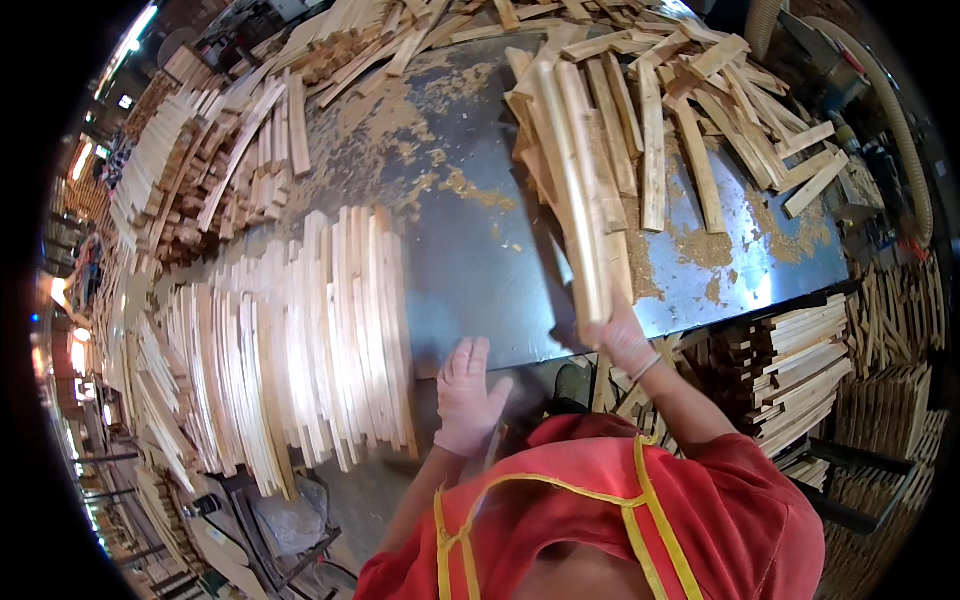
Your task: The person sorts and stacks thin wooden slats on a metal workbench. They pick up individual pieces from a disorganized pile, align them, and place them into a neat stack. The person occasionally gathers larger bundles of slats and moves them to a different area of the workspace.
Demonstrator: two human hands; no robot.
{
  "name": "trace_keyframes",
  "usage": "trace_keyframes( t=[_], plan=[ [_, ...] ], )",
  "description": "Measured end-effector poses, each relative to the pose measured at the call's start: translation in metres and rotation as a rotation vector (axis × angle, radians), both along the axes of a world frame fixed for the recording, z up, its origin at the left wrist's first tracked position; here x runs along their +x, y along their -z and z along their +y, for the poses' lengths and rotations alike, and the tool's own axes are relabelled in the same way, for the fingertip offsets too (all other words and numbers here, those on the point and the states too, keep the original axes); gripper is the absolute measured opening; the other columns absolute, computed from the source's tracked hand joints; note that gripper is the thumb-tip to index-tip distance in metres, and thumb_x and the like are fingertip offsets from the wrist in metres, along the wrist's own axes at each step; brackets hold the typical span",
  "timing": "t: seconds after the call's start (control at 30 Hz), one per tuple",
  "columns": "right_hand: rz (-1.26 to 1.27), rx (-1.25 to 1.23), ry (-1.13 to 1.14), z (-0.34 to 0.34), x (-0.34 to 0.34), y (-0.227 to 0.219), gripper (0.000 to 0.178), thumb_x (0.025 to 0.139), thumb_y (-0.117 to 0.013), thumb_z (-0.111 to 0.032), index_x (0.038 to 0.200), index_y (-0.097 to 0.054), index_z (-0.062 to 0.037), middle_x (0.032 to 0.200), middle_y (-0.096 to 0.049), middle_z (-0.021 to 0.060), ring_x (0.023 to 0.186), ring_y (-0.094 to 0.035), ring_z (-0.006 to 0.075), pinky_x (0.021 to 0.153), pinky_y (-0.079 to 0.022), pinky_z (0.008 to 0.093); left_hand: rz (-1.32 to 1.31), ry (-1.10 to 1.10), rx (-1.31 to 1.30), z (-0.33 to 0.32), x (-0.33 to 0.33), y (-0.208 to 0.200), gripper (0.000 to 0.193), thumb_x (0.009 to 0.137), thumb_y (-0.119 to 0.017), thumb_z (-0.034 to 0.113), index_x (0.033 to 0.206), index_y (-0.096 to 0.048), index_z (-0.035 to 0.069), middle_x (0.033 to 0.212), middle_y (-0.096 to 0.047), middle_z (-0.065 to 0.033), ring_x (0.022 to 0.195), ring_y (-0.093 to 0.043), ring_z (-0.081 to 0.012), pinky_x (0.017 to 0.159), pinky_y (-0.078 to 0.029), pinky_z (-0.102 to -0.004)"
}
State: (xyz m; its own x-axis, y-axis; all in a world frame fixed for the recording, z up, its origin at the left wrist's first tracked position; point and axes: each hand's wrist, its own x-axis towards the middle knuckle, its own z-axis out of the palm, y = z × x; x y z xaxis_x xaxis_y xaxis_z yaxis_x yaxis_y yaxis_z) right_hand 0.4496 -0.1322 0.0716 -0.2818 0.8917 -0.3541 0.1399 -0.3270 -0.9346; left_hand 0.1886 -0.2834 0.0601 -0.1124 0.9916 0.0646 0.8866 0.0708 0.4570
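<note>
Right hand grips a bundle of pale wooden slats raised over the sawdust-strewn grey metal table; left hand, fingers extended and empty, rests beside the aligned row of pale slats, amid workshop stacks.

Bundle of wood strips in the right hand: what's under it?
Under the bundle of wood strips gripped by the right hand: grey metal table with sawdust patches. The table directly beneath the bundle is covered.

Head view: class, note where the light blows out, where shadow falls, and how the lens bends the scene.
Head view: glare whitens the wooden slats beside the left hand; the bundle of sticks in the right hand casts shadow on the metal table; fisheye curves edges; black rim surrounds the image.
</note>
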Motion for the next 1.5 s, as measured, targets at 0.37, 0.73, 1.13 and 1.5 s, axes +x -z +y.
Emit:
trace_keyframes(
  t=[0.37, 0.73, 1.13, 1.5],
  plan=[
    [-0.213, 0.226, -1.157, -0.067, -0.203, 0.058, 0.084, 0.088, -0.077, -0.054, 0.149, -0.055, -0.001, 0.125, -0.073, 0.027, 0.117, -0.071, 0.0399, 0.105, -0.054, 0.0443, 0.395, -0.302, -0.164, -0.001, -0.106, 0.049, 0.092, 0.086, -0.076, 0.051, 0.159, -0.043, 0.007, 0.159, -0.044, -0.0114, 0.153, -0.033, -0.0355, 0.129, -0.021, -0.0525],
    [-0.942, 0.371, 0.099, -0.023, 0.006, 0.077, 0.051, 0.083, -0.076, -0.022, 0.123, -0.056, 0.0, 0.121, -0.067, 0.0321, 0.114, -0.064, 0.0527, 0.095, -0.053, 0.0573, 0.414, -0.257, -0.241, -0.007, -0.109, 0.038, 0.085, 0.088, -0.072, 0.043, 0.161, -0.043, 0.011, 0.159, -0.044, -0.0136, 0.151, -0.035, -0.0393, 0.128, -0.023, -0.056],
    [-0.244, 0.536, -1.428, -0.015, -0.207, 0.078, 0.065, 0.102, -0.065, -0.042, 0.144, -0.055, 0.0066, 0.133, -0.069, 0.0286, 0.121, -0.068, 0.0401, 0.106, -0.052, 0.0491, 0.397, -0.18, -0.101, 0.046, -0.107, 0.032, 0.076, 0.091, -0.069, 0.047, 0.154, -0.05, 0.008, 0.156, -0.048, -0.0153, 0.146, -0.04, -0.0354, 0.124, -0.026, -0.0563],
    [-1.337, 0.594, -0.213, 0.277, -0.156, -0.003, 0.114, 0.073, -0.093, -0.042, 0.164, -0.031, -0.0099, 0.159, -0.045, 0.0192, 0.147, -0.045, 0.0412, 0.118, -0.045, 0.0471, 0.306, -0.227, -0.017, 0.039, -0.11, 0.024, 0.072, 0.085, -0.073, 0.034, 0.15, -0.055, 0.009, 0.15, -0.053, -0.0131, 0.145, -0.044, -0.032, 0.125, -0.03, -0.0511]
  ],
)
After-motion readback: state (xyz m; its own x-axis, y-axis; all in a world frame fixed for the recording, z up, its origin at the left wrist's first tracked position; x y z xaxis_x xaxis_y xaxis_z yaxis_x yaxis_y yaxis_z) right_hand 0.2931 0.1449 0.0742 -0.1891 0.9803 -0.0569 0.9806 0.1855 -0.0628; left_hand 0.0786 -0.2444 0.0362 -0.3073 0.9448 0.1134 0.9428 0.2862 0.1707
